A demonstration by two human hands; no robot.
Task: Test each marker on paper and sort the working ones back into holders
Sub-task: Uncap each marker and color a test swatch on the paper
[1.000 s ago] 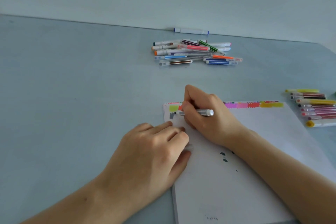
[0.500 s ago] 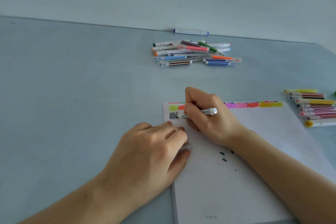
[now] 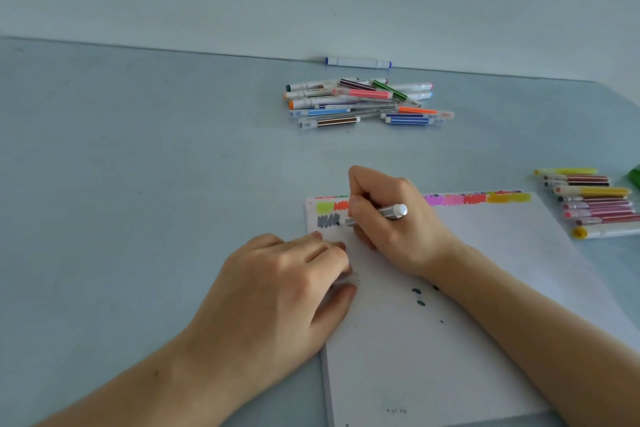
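The right hand pinched the grey marker, seemingly light, stiff and smooth, low near its tip, while the left hand rested curled on the paper, apparently holding its cap.

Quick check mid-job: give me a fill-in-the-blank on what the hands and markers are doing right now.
1. The right hand scribbles a ____ patch with the marker.
2. The left hand rests on the ____ edge of the paper.
3. The lone white marker lies against the ____.
4. A row of markers lies to the ____ of the paper.

Missing words: grey; left; wall; right
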